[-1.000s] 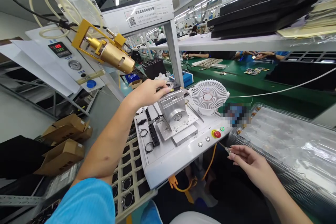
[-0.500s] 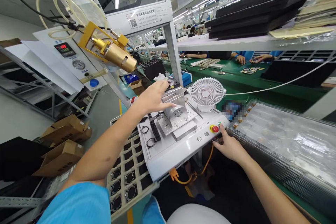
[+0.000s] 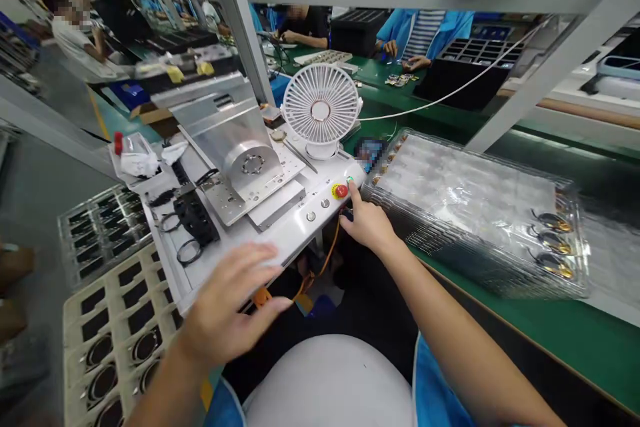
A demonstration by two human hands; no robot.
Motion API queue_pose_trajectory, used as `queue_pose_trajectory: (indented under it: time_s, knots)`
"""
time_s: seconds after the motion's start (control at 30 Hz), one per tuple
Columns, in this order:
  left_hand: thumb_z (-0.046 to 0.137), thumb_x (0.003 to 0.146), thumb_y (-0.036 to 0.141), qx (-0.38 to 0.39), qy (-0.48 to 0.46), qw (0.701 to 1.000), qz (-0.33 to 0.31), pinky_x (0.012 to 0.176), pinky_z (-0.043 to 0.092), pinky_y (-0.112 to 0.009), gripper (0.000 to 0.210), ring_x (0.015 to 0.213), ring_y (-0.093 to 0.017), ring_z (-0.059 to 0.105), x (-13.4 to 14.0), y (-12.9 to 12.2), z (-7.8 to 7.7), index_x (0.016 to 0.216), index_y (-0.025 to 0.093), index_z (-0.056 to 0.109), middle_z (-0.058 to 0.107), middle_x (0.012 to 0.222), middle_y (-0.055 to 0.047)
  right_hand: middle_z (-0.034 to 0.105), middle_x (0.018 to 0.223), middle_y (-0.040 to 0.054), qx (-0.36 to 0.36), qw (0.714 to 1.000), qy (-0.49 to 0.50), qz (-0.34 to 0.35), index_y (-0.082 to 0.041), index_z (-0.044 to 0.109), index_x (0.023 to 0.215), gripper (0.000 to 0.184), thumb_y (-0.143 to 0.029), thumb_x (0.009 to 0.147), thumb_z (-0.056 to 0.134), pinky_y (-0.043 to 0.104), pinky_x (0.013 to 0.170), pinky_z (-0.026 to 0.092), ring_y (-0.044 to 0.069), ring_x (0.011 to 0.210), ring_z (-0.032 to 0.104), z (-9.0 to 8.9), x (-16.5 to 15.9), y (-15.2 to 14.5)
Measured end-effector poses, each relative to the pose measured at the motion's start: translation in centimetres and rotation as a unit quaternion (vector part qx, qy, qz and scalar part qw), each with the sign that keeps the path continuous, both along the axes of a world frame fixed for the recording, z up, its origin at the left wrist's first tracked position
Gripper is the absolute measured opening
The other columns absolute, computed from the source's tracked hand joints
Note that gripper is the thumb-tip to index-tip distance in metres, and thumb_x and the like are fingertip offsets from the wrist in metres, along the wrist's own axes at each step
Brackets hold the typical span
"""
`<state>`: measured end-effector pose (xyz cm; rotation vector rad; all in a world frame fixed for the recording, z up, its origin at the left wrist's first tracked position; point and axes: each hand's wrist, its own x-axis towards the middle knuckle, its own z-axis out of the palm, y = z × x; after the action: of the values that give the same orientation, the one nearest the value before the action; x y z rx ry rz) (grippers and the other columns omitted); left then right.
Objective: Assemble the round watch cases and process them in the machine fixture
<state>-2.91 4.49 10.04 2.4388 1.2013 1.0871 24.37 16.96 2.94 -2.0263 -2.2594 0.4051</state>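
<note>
My right hand [image 3: 373,223] holds its index fingertip against the green button [image 3: 350,179] at the right end of the white machine's front panel [image 3: 280,240]. Its thumb is spread lower, near the panel edge. Beside that finger is a red emergency stop button [image 3: 341,191], with two silver buttons [image 3: 318,209] further left. My left hand [image 3: 225,307], smeared by motion, hovers at the panel's front left with fingers stretched out and nothing in them. Behind it stands a metal fixture [image 3: 245,153] with a round face, and black rings [image 3: 189,252] lie at its left.
A white fan [image 3: 321,107] stands at the machine's back right. Stacked clear plastic trays [image 3: 475,187] lie to the right. At the lower left, a beige tray [image 3: 75,340] holds round watch-like parts. Co-workers [image 3: 425,33] sit across the green bench.
My left hand has come away from the metal fixture, down toward me. My right index finger stays at the green button. The view has swung right and down, and the gold dispenser has left it.
</note>
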Motion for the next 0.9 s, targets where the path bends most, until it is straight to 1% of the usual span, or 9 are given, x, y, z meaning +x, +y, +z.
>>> queue_pose_trajectory:
  time_s: [0.1,0.2,0.3,0.47,0.53,0.6,0.73,0.8,0.9]
  knots:
    - [0.080,0.082,0.021,-0.160,-0.058,0.985,0.015,0.102,0.060,-0.044,0.037,0.111,-0.029,0.075,2.7,-3.3,-7.1,0.117,0.033,0.077,0.079,0.120,-0.007,0.074,0.110,0.0209,-0.001,1.000,0.002,-0.009,-0.005,0.005,0.166,0.089,-0.040,0.100,0.053,0.048,0.088,0.054,0.039,0.098,0.073,-0.3,0.0,-0.2]
    - [0.078,0.084,0.024,-0.290,-0.098,0.952,-0.021,0.097,0.062,-0.042,0.033,0.107,-0.029,0.076,4.2,-4.6,-10.0,0.116,0.029,0.078,0.079,0.117,-0.010,0.075,0.109,0.0175,-0.007,1.000,0.019,-0.013,-0.008,0.005,0.167,0.090,-0.038,0.099,0.056,0.046,0.088,0.054,0.038,0.098,0.073,-0.3,0.4,-0.4]
    - [0.077,0.085,0.025,-0.347,-0.138,0.927,-0.020,0.097,0.061,-0.041,0.029,0.105,-0.029,0.076,4.7,-4.2,-9.7,0.115,0.028,0.078,0.080,0.115,-0.010,0.076,0.106,0.0134,-0.023,0.999,0.013,-0.025,-0.016,0.014,0.168,0.087,-0.039,0.097,0.058,0.044,0.085,0.054,0.038,0.098,0.073,0.4,0.8,-0.3]
    - [0.077,0.085,0.030,-0.364,-0.171,0.915,0.030,0.098,0.060,-0.043,0.023,0.105,-0.030,0.075,5.5,-2.3,-8.5,0.108,0.030,0.079,0.080,0.109,-0.007,0.076,0.099,0.0099,-0.027,0.999,0.023,-0.030,-0.022,0.026,0.166,0.082,-0.034,0.093,0.062,0.045,0.086,0.053,0.037,0.098,0.072,1.7,1.8,-0.3]
    - [0.076,0.085,0.030,-0.370,-0.183,0.911,0.021,0.100,0.058,-0.045,0.024,0.107,-0.030,0.074,5.9,-2.0,-8.6,0.110,0.030,0.079,0.080,0.111,-0.007,0.076,0.101,0.0074,-0.021,0.993,0.112,-0.013,-0.025,0.033,0.163,0.079,-0.030,0.090,0.064,0.041,0.084,0.054,0.030,0.090,0.072,1.5,2.2,-1.7]
    - [0.076,0.086,0.031,-0.395,-0.221,0.892,0.016,0.102,0.058,-0.046,0.027,0.109,-0.030,0.073,6.2,-2.1,-9.0,0.113,0.029,0.077,0.079,0.114,-0.008,0.075,0.104,0.0063,-0.020,0.964,0.263,0.020,-0.025,0.039,0.159,0.076,-0.032,0.089,0.068,0.034,0.074,0.055,0.021,0.076,0.068,0.7,2.3,-4.0]
    - [0.077,0.088,0.037,-0.477,-0.393,0.786,0.011,0.104,0.057,-0.046,0.041,0.112,-0.029,0.074,6.5,-2.9,-10.2,0.126,0.024,0.070,0.076,0.122,-0.014,0.074,0.111,0.0088,-0.031,0.869,0.484,0.101,-0.024,0.047,0.149,0.078,-0.049,0.085,0.082,0.031,0.068,0.056,0.019,0.082,0.068,-1.3,1.2,-9.4]
    - [0.083,0.083,0.041,-0.493,-0.471,0.731,-0.013,0.102,0.058,-0.045,0.050,0.110,-0.029,0.074,6.6,-3.1,-10.7,0.128,0.023,0.068,0.076,0.122,-0.015,0.075,0.112,0.0097,-0.007,0.853,0.506,0.126,-0.025,0.050,0.147,0.083,-0.056,0.079,0.087,0.034,0.074,0.057,0.023,0.091,0.070,-2.1,0.4,-11.1]
    - [0.092,0.072,0.040,-0.501,-0.529,0.684,-0.047,0.099,0.059,-0.046,0.055,0.106,-0.029,0.076,6.8,-2.8,-11.1,0.122,0.025,0.072,0.077,0.117,-0.014,0.076,0.108,0.0092,0.032,0.845,0.513,0.146,-0.026,0.053,0.145,0.087,-0.063,0.073,0.088,0.037,0.077,0.057,0.024,0.091,0.069,-3.0,-0.8,-11.9]
